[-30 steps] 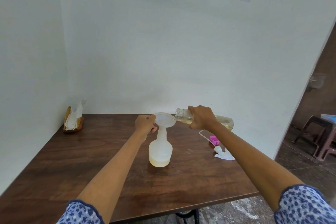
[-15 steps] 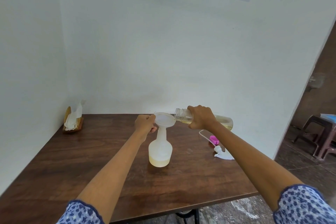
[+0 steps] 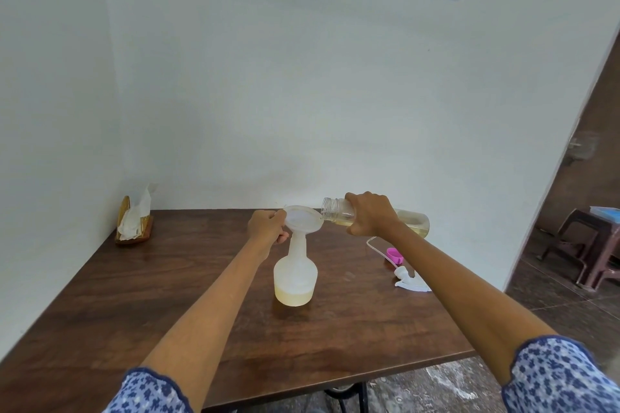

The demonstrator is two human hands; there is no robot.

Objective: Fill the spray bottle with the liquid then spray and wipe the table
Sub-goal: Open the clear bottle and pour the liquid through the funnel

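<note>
Dark wooden table [image 3: 167, 295] | left hand [image 3: 266, 228] fingers pinch white plastic funnel [image 3: 303, 221] atop translucent spray bottle [image 3: 295, 275] | right hand [image 3: 370, 214] fingers wrap tilted clear bottle of yellowish liquid [image 3: 339, 214], mouth at funnel rim

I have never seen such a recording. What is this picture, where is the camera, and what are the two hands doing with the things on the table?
No machine here: a person wears a camera on the head, looking down at their own arms. The left hand steadies a white funnel set in the spray bottle, which stands on the wooden table. The right hand grips a tilted clear bottle of yellowish liquid at the funnel. Nearby lie the spray head, a pink cap and a tissue holder.
</note>
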